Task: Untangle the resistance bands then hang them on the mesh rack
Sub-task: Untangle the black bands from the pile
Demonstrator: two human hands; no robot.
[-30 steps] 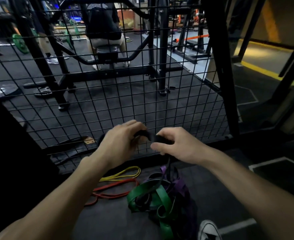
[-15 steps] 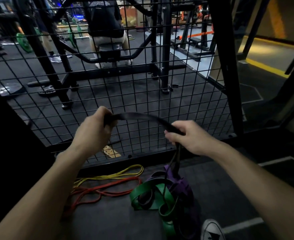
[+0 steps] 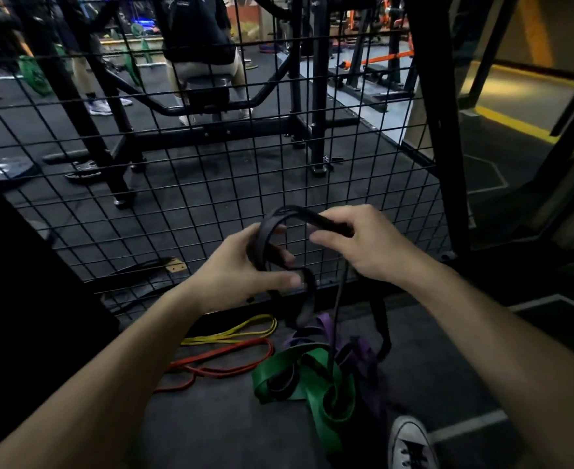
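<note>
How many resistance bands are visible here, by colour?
5, possibly more hidden in the tangle. Black band held in both hands; yellow band and red band on the floor by the mesh; green band and purple band tangled near the shoe.

The band (image 3: pixel 280 231) held in the hands is black, and it hangs down to a green band (image 3: pixel 319 390) and a purple band (image 3: pixel 363 353) tangled on the dark grey floor (image 3: pixel 211 431). Left of the green band lie a red band (image 3: pixel 224 363) and, above it, a yellow band (image 3: pixel 234 331). The mesh rack (image 3: pixel 211 177) behind them is black wire in a square grid, and right of the green band a grey shoe (image 3: pixel 410 445) shows a white toe.
</note>
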